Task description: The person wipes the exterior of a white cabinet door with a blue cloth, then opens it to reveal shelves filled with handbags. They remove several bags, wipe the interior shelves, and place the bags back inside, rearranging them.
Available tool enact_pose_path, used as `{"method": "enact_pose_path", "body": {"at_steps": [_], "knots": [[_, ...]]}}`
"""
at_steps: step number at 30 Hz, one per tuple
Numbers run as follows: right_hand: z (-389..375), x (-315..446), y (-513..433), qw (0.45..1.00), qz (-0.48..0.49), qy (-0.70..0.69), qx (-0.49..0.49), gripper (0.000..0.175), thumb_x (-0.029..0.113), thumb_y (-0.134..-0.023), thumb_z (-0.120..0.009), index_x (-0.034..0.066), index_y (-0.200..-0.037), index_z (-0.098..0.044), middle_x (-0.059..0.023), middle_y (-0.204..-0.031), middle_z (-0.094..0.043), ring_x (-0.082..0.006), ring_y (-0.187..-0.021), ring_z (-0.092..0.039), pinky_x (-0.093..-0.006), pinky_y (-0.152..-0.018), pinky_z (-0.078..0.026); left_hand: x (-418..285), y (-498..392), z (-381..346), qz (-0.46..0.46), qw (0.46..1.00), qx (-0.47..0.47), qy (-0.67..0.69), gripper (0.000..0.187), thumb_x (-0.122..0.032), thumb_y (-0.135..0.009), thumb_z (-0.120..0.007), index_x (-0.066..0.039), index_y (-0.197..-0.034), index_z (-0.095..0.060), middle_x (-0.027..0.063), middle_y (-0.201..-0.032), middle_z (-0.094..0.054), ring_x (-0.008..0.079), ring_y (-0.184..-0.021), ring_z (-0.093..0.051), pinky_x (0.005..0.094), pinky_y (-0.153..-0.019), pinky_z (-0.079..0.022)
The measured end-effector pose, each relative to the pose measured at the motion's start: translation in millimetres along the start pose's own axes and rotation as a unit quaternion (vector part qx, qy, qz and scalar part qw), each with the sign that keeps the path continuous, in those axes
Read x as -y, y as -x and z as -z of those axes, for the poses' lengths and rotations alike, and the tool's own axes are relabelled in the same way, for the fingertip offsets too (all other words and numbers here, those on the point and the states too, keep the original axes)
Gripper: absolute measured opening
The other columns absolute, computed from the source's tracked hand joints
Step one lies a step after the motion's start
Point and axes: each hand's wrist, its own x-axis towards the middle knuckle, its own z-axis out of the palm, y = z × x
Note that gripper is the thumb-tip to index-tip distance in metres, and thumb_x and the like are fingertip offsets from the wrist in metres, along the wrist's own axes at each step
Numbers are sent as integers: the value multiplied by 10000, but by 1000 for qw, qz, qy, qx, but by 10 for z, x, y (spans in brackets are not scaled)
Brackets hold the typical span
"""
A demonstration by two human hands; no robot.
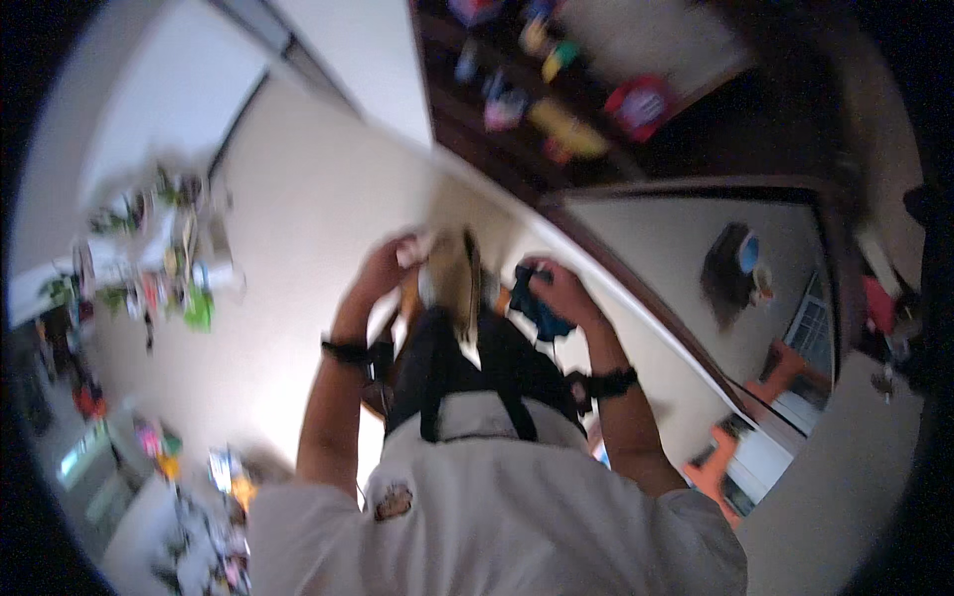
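Observation:
A dark blue-green cloth [548, 316] hangs bunched in my right hand [557, 287], with the fingers closed over its top. My left hand [384, 272] is raised at about the same height, its fingers bent. Something small and pale [411, 252] shows at its fingertips, too blurred to name. Between the two hands, in front of my dark trousers [425, 343], is a tan, fabric-like object [451, 276] with a dark slit along one side. Blur hides whether my left hand touches it.
A dark wooden shelf unit [507, 160] with several colourful small items stands ahead on the right. Below it, a mirror [671, 246] reflects the room. An orange-framed object [719, 462] stands at right. Potted plants [112, 220] and clutter line the left side of the pale floor [298, 194].

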Motion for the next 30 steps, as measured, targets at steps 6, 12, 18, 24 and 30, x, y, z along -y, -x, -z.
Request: {"method": "enact_pose_path", "body": {"at_steps": [6, 12, 18, 24, 30], "knots": [[291, 1638, 735, 918, 392, -62, 22, 558, 354, -915, -690, 134, -1403, -534, -147, -1397, -521, -272, -1340, -439, -441, -1129, -327, -2371, 557, 686, -234, 960, 108, 110, 741, -103, -796, -809, -46, -1439, -447, 122, -1358, -567, 235, -1244, -546, 380, -1006, -486], [593, 2682, 1647, 871, 486, -66, -35, 589, 234, -940, -662, 152, -1478, -436, -106, -1490, -426, -252, -1402, -377, -421, -1168, -281, -3762, 1061, 1358, -346, 937, -1, 43, 683, -75, -817, -792, -80, -1423, -479, 138, -1211, -643, 194, -1066, -637, 331, -895, -536], [1650, 3215, 3031, 796, 569, -60, -197, 423, 112, -911, -608, 98, -1333, -583, -66, -1348, -574, -203, -1294, -489, -373, -1124, -344, -5075, 1382, 2477, -481, 853, -109, -171, 603, -167, -853, -760, -68, -1389, -503, 148, -1358, -556, 266, -1149, -617, 349, -883, -557], [2314, 3536, 4203, 665, 615, -49, -420, 345, 69, -903, -630, 64, -1248, -639, -44, -1207, -629, -143, -1121, -564, -298, -1011, -419, -6588, 1237, 3042, -557, 621, -344, -431, 636, -80, -825, -727, -105, -1405, -467, 185, -1452, -442, 375, -1330, -448, 447, -1097, -418], [2400, 3590, 4481, 564, 584, 113, -573, 303, 29, -878, -617, 45, -1178, -657, -63, -1127, -612, -178, -1074, -574, -292, -960, -427, -7640, 588, 3063, -612, 520, -393, -448, 615, -132, -850, -710, -114, -1415, -467, 205, -1464, -425, 417, -1377, -381, 471, -1153, -345]]}}
